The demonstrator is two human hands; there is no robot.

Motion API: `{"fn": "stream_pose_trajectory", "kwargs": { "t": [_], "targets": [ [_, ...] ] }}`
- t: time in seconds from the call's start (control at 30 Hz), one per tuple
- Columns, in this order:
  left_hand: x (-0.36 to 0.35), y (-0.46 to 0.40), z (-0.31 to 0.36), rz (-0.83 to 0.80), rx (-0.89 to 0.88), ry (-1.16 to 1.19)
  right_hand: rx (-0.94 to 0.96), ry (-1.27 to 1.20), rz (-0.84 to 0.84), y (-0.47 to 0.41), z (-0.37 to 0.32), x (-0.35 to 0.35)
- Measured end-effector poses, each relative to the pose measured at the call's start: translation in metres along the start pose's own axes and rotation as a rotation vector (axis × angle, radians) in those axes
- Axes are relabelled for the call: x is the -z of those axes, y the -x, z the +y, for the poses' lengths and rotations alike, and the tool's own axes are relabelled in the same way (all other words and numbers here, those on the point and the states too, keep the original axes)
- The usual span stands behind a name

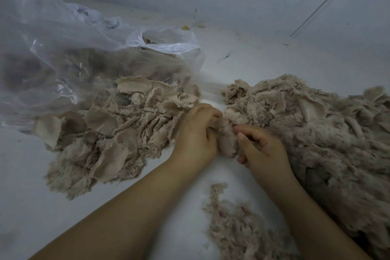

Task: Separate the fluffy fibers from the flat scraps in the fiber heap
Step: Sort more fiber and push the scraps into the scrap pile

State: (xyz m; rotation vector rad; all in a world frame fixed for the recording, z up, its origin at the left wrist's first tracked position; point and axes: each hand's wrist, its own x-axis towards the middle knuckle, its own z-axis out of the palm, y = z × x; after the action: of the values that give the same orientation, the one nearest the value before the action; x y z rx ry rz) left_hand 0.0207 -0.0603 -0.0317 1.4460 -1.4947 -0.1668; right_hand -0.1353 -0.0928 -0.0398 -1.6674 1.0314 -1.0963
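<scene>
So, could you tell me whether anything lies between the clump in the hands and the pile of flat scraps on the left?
Nothing visible does: the clump, held by both hands, lies right beside the flat scraps.

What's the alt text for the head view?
Two bare hands, left hand and right hand, grip one beige fiber clump between them on a white surface. A pile of flat scraps lies left, a fluffier heap right, a clear plastic bag behind.

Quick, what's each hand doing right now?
Left hand: gripping the beige fluffy fiber clump.
Right hand: pinching the same clump from the other side.
</scene>
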Motion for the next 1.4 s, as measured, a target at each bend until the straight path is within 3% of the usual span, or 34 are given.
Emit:
{"fn": "stream_pose_trajectory", "kwargs": {
  "t": [0.07,0.17,0.27,0.37,0.43,0.5,0.6,0.67,0.97,1.13,1.23,1.4],
  "targets": [
    [-0.003,-0.002,-0.006,-0.108,0.109,-0.21,0.055,0.003,0.028,0.0,-0.002,0.001],
    [-0.008,-0.003,-0.007,-0.266,0.085,-0.37,0.076,-0.057,-0.065,0.002,-0.005,0.003],
    [-0.006,-0.002,-0.006,-0.235,0.021,-0.423,0.024,0.023,-0.182,0.005,-0.002,0.001],
    [-0.005,-0.001,-0.006,-0.255,-0.019,-0.533,-0.041,0.277,-0.206,0.002,0.004,0.0],
    [-0.004,-0.002,-0.006,-0.293,-0.034,-0.568,-0.076,0.297,-0.204,0.0,0.005,0.001],
    [-0.002,0.0,-0.001,-0.269,-0.041,-0.482,-0.088,0.303,-0.198,-0.002,0.005,0.001],
    [0.001,0.006,0.012,-0.039,-0.014,-0.154,-0.069,0.298,-0.197,-0.002,0.003,0.002],
    [0.002,0.01,0.017,0.048,-0.054,-0.073,-0.051,0.266,-0.184,-0.002,0.001,0.002],
    [-0.002,0.017,0.017,-0.17,-0.114,0.156,-0.04,0.188,-0.118,-0.003,0.001,0.003],
    [-0.004,0.011,0.009,-0.09,0.131,0.271,0.015,0.101,-0.16,-0.001,-0.004,0.002],
    [-0.003,0.008,0.007,-0.146,0.326,0.417,-0.001,0.053,-0.159,-0.002,-0.003,0.001],
    [0.001,0.005,0.005,-0.265,0.324,0.568,-0.006,0.098,-0.146,-0.002,-0.003,0.003]
  ]
}}
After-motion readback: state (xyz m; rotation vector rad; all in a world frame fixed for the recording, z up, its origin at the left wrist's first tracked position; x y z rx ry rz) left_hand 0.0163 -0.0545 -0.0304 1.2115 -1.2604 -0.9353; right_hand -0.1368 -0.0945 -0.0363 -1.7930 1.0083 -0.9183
